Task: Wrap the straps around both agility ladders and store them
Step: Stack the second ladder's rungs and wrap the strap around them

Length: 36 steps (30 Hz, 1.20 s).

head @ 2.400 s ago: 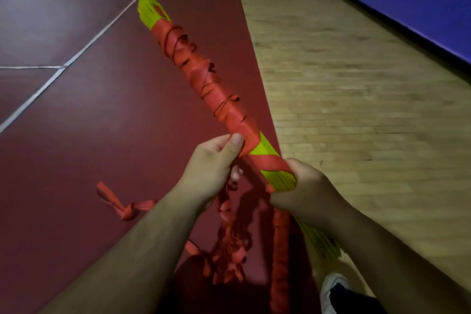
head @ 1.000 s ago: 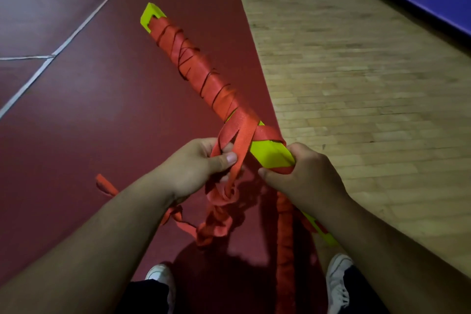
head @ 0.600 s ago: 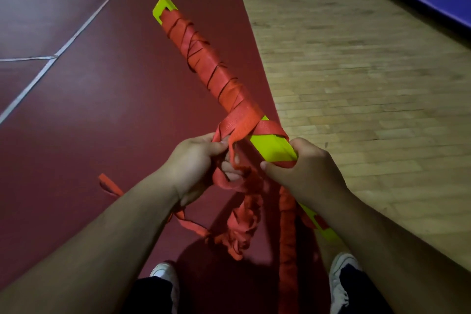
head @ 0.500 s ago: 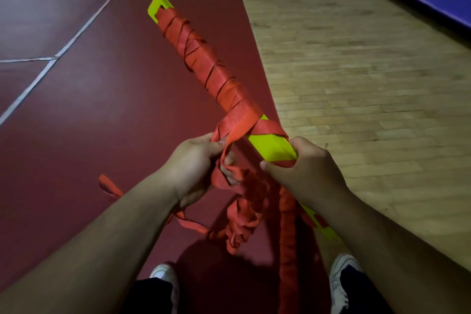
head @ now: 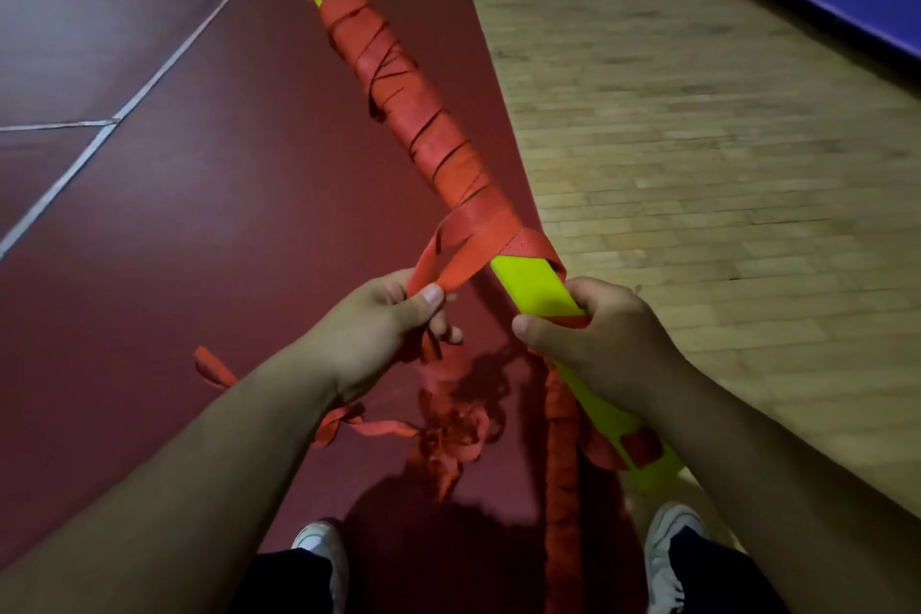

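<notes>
Head view: two hands wound a red strap around a bundled yellow-green agility ladder.
The right hand (head: 598, 339) gripped the ladder bundle (head: 536, 287) just below the last coil, fingers (head: 590, 297) curled round it, holding it slanted above the red floor (head: 224, 239). The left hand (head: 383, 319), just left of the bundle, pinched the strap (head: 478, 244) between thumb and fingers. Wrapping looked about midway: the bundle's near half was bare, and loose strap (head: 448, 434) hung beneath it. Next, the strap probably needed passing under the bundle, pulled taut.
</notes>
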Each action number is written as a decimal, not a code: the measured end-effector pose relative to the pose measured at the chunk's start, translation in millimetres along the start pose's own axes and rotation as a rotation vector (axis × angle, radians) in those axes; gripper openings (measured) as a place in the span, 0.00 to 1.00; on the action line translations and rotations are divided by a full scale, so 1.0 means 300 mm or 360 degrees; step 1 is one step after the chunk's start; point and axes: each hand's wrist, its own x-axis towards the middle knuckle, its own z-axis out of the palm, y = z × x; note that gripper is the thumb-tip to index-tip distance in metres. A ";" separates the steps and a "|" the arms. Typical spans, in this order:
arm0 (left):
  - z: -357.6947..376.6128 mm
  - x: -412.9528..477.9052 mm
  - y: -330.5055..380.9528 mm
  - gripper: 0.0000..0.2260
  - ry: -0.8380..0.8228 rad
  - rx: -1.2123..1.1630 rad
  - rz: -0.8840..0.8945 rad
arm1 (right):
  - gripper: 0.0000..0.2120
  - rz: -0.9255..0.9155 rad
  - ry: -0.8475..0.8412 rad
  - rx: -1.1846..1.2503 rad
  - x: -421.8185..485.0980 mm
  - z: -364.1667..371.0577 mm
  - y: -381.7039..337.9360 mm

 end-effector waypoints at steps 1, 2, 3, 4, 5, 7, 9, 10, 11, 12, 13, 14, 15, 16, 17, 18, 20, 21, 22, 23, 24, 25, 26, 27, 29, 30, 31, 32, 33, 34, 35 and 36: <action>0.013 0.003 0.004 0.09 0.0043 -0.0122 -0.0038 | 0.13 0.0015 -0.0049 0.0061 -0.004 -0.003 -0.002; 0.026 0.005 0.012 0.11 0.0096 -0.0206 -0.0080 | 0.12 0.0028 -0.0087 0.0114 -0.009 -0.006 -0.005; 0.043 0.004 0.027 0.12 0.0147 -0.0263 -0.0122 | 0.12 0.0041 -0.0117 0.0163 -0.014 -0.008 -0.009; 0.057 0.003 0.039 0.15 0.0203 -0.0318 -0.0169 | 0.13 0.0060 -0.0141 0.0214 -0.019 -0.009 -0.014; 0.070 0.001 0.050 0.20 0.0252 -0.0348 -0.0209 | 0.14 0.0081 -0.0158 0.0273 -0.023 -0.009 -0.019; 0.077 0.003 0.052 0.26 0.0309 -0.0247 -0.0180 | 0.17 0.0122 -0.0176 0.0399 -0.030 -0.008 -0.027; 0.079 0.004 0.045 0.25 0.0288 -0.0066 -0.0043 | 0.17 0.0123 -0.0178 0.0441 -0.032 -0.006 -0.032; 0.077 0.006 0.042 0.25 0.0270 -0.0004 0.0008 | 0.16 0.0111 -0.0170 0.0428 -0.030 -0.007 -0.032; 0.074 0.006 0.036 0.25 0.0267 0.0049 0.0039 | 0.15 0.0100 -0.0166 0.0412 -0.029 -0.005 -0.029; 0.069 0.009 0.036 0.24 0.0279 0.0094 0.0058 | 0.15 0.0091 -0.0161 0.0404 -0.024 -0.007 -0.029; 0.070 0.006 0.034 0.22 0.0297 0.0111 0.0067 | 0.14 0.0091 -0.0161 0.0402 -0.024 -0.005 -0.025; 0.071 0.007 0.035 0.19 0.0320 0.0088 0.0079 | 0.14 0.0085 -0.0158 0.0405 -0.021 -0.005 -0.025; 0.076 0.008 0.035 0.15 0.0332 0.0014 0.0086 | 0.14 0.0078 -0.0155 0.0407 -0.019 -0.004 -0.025; 0.082 0.011 0.036 0.13 0.0330 -0.0098 0.0073 | 0.15 0.0067 -0.0151 0.0406 -0.017 -0.001 -0.026; 0.087 0.013 0.040 0.12 0.0308 -0.0230 0.0038 | 0.15 0.0065 -0.0150 0.0413 -0.016 0.003 -0.031; 0.090 0.013 0.042 0.13 0.0279 -0.0344 -0.0002 | 0.16 0.0082 -0.0153 0.0440 -0.015 0.007 -0.035; 0.085 0.008 0.057 0.13 0.0244 -0.0362 -0.0020 | 0.20 0.0161 -0.0168 0.0545 -0.012 0.011 -0.047; 0.074 0.004 0.063 0.14 0.0250 -0.0196 0.0029 | 0.21 0.0207 -0.0185 0.0605 -0.009 0.014 -0.054; 0.063 0.000 0.067 0.15 0.0262 0.0069 0.0124 | 0.23 0.0244 -0.0203 0.0660 -0.007 0.015 -0.059; 0.051 -0.002 0.067 0.17 0.0294 0.0369 0.0237 | 0.25 0.0267 -0.0212 0.0689 -0.005 0.016 -0.060; 0.036 -0.001 0.064 0.19 0.0340 0.0628 0.0344 | 0.26 0.0282 -0.0213 0.0694 -0.004 0.016 -0.062; 0.019 0.003 0.052 0.22 0.0382 0.0806 0.0417 | 0.27 0.0291 -0.0209 0.0678 -0.003 0.016 -0.063; 0.005 0.007 0.041 0.25 0.0409 0.0907 0.0445 | 0.27 0.0296 -0.0206 0.0656 -0.005 0.017 -0.065; -0.002 0.008 0.032 0.27 0.0428 0.0946 0.0451 | 0.27 0.0295 -0.0207 0.0627 -0.005 0.019 -0.067; -0.007 0.006 0.022 0.26 0.0472 0.0962 0.0485 | 0.28 0.0283 -0.0197 0.0572 -0.005 0.024 -0.071; -0.003 0.003 0.023 0.23 0.0508 0.0961 0.0500 | 0.28 0.0285 -0.0186 0.0556 -0.002 0.025 -0.071; 0.000 0.000 0.024 0.18 0.0529 0.0930 0.0501 | 0.29 0.0298 -0.0176 0.0549 0.003 0.025 -0.069; 0.003 -0.006 0.030 0.16 0.0524 0.0871 0.0497 | 0.29 0.0314 -0.0169 0.0545 0.006 0.026 -0.066; 0.004 -0.008 0.034 0.15 0.0511 0.0835 0.0502 | 0.30 0.0330 -0.0166 0.0538 0.008 0.026 -0.065; 0.002 -0.011 0.037 0.14 0.0506 0.0856 0.0528 | 0.30 0.0343 -0.0163 0.0530 0.009 0.027 -0.065; 0.001 -0.014 0.041 0.13 0.0513 0.0924 0.0567 | 0.30 0.0351 -0.0161 0.0520 0.009 0.028 -0.064; -0.002 -0.014 0.046 0.11 0.0526 0.1004 0.0603 | 0.30 0.0352 -0.0157 0.0505 0.009 0.029 -0.062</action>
